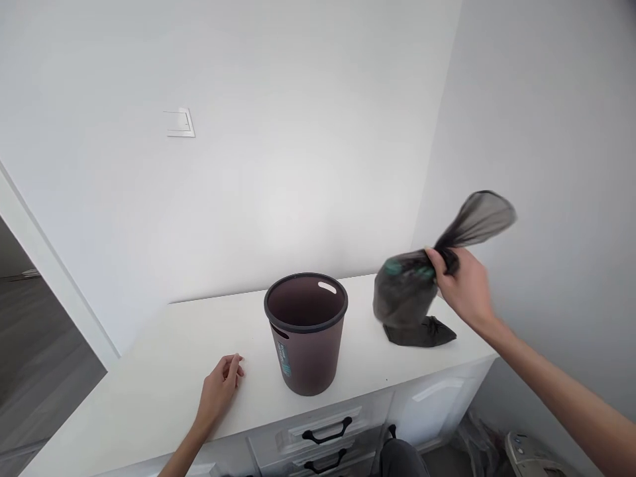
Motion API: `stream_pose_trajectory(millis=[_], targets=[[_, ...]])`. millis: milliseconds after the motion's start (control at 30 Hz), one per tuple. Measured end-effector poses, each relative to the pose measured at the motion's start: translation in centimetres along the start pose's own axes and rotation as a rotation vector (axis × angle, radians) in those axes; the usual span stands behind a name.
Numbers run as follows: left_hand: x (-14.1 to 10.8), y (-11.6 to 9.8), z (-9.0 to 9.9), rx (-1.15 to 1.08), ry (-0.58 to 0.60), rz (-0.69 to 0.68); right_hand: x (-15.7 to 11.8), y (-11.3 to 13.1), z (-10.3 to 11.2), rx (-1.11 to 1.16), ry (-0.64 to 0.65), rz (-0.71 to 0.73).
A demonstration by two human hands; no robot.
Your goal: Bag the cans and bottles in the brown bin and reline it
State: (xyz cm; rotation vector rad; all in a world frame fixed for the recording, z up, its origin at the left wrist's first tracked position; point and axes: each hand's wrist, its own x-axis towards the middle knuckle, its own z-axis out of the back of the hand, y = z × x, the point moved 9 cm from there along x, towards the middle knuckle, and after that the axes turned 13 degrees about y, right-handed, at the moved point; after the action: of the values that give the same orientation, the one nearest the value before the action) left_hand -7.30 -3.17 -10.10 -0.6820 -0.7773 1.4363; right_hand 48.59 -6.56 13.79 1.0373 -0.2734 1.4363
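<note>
My right hand [464, 281] is closed around the twisted neck of a filled black garbage bag [405, 291], holding it in the air over the right part of the white cabinet top [218, 331]. Green shapes show through the thin plastic, and the loose end of the bag fans out above my fist. Below it, a flat folded black garbage bag [422, 333] lies on the surface. A brown trash can [311, 354] with a dark rim stands upright at the middle; its bottom inside is hidden. Left of the can, my left hand [222, 385] rests on the cabinet top, fingers curled, with nothing visible in them.
Black handles [328, 432] stick out from the cabinet's drawers. White walls rise behind and at the right, with a light switch [179, 123] on the back one. Clear plastic [474, 440] and a pale appliance [531, 457] sit on the floor at lower right.
</note>
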Motion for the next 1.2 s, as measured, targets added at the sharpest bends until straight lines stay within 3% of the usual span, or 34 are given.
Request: stream_pose_trajectory(millis=[67, 133, 267, 367, 500, 667, 933, 1067, 1200], targets=[[0.0, 0.0, -0.1, -0.005, 0.014, 0.005, 2.8, -1.7, -4.5, -0.107, 0.045, 0.067], [-0.1, -0.1, -0.2, -0.011, 0.015, 0.002, 4.1, -3.5, -10.0, -0.231, 0.169, 0.095], [-0.1, -0.1, -0.2, 0.024, -0.008, 0.005, 1.4, -5.5, -21.9, -0.395, 0.608, 0.135], [0.0, 0.2, -0.2, 0.041, -0.023, 0.015, -1.6, -5.2, -27.2, -0.372, 0.698, 0.103], [0.1, 0.5, -0.3, 0.042, -0.015, 0.046, -4.0, -4.8, -31.5, -0.329, 0.737, 0.04], [0.0, 0.5, -0.2, 0.043, -0.02, 0.062, -6.8, -5.6, -33.2, -0.318, 0.753, -0.053], [0.1, 0.0, -0.2, 0.072, -0.016, 0.055, -15.5, -5.1, -31.8, -0.051, 0.611, -0.019], [-0.1, -0.6, -0.2, 0.098, -0.012, 0.035, -18.5, -4.6, -31.2, -0.057, 0.66, 0.051], [-0.2, -0.7, -0.3, 0.106, -0.004, 0.034, -19.7, -3.9, -30.3, -0.115, 0.747, 0.049]])
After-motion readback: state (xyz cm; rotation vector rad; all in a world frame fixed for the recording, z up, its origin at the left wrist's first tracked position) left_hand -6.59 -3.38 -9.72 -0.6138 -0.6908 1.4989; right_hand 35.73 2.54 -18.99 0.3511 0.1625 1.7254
